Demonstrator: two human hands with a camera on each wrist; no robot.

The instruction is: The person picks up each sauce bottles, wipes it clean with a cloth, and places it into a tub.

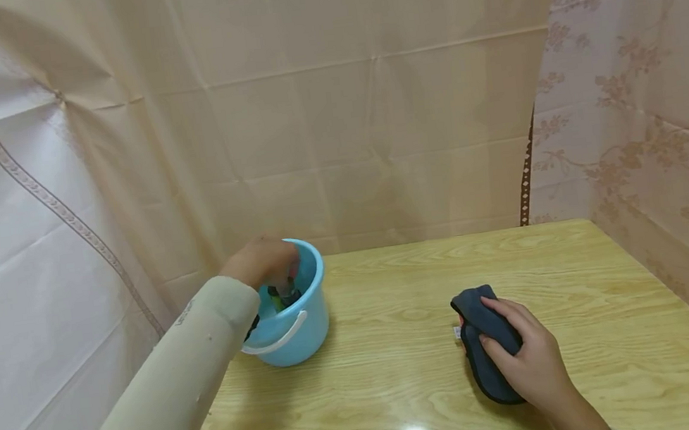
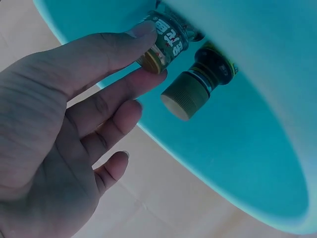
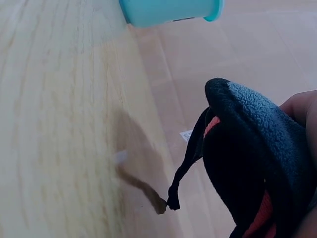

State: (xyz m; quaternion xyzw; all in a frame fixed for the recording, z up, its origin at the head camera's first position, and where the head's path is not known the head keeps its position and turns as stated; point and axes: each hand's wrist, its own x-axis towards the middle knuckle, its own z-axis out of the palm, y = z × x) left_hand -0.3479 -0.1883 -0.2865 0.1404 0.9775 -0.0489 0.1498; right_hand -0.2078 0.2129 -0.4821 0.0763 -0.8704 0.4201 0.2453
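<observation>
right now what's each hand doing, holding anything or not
Left hand: in the blue bucket, fingertips pinching a small labelled bottle.
Right hand: on the table, gripping a dark fleece cloth.

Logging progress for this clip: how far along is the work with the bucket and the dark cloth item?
Done: two small bottles already sit in the blue bucket. In hand: the left hand reaches inside, fingers on one labelled bottle; the right hand holds the dark fleece item on the wooden table. Left: the fleece item is still outside the bucket.
</observation>
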